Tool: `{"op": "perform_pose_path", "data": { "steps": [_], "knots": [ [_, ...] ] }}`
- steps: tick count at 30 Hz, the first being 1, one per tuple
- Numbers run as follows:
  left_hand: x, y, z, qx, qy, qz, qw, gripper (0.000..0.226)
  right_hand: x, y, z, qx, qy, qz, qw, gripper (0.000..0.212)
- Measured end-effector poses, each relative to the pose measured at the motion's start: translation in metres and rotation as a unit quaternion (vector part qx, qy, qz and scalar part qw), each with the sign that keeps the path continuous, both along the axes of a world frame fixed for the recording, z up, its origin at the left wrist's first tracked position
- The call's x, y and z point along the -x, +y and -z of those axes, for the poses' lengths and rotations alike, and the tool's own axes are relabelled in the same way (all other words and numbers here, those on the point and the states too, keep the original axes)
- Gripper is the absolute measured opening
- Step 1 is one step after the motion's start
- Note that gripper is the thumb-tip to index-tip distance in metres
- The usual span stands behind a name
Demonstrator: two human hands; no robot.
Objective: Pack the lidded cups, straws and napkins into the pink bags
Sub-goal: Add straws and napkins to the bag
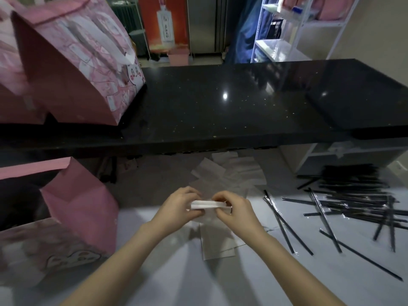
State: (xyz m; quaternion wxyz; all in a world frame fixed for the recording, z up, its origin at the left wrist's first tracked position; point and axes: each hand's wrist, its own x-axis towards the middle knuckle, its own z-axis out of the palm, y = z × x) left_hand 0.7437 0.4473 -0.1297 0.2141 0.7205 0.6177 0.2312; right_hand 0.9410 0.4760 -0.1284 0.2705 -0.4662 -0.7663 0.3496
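Note:
Both hands hold a small folded stack of white napkins point(207, 204) edge-on above the white table. My left hand point(179, 205) pinches its left end and my right hand point(234, 209) pinches its right end. More napkins point(229, 171) lie spread behind the hands, and one lies flat below them point(217, 244). A pile of black wrapped straws point(353, 202) covers the table at right. An open pink bag point(77, 215) stands at left on the table. A printed pink bag point(77, 62) sits on the black counter at upper left. No cups are in view.
A black glossy counter point(242, 102) runs across above the white table point(287, 283). Another printed pink bag point(33, 250) lies at lower left. A white shelf rack point(293, 27) and an orange poster point(164, 23) stand in the background.

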Motion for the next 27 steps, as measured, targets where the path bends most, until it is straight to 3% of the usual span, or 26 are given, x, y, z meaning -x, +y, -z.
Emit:
{"op": "perform_pose_path", "data": {
  "steps": [7,14,19,22,24,27],
  "knots": [
    [0.027,-0.044,-0.046,-0.028,-0.059,-0.056,0.996,0.015,0.025,-0.017,-0.039,-0.017,0.013,-0.073,0.997,0.02],
    [0.089,-0.117,-0.114,-0.132,-0.006,-0.094,0.987,0.016,0.102,-0.058,-0.109,-0.142,0.003,-0.146,0.979,0.014],
    [0.168,-0.184,-0.173,-0.257,-0.086,-0.166,0.948,0.021,0.153,-0.086,-0.158,-0.156,0.061,-0.134,0.977,0.019],
    [0.231,-0.21,-0.189,-0.313,-0.015,-0.242,0.918,0.017,0.183,-0.1,-0.181,-0.168,0.085,-0.128,0.974,0.02],
    [0.271,-0.214,-0.187,-0.288,0.04,-0.274,0.917,0.024,0.205,-0.107,-0.192,-0.182,0.09,-0.119,0.972,0.018],
    [0.313,-0.209,-0.17,-0.123,0.095,-0.225,0.962,0.058,0.239,-0.115,-0.199,-0.216,0.059,-0.122,0.967,0.019]
  ]
}}
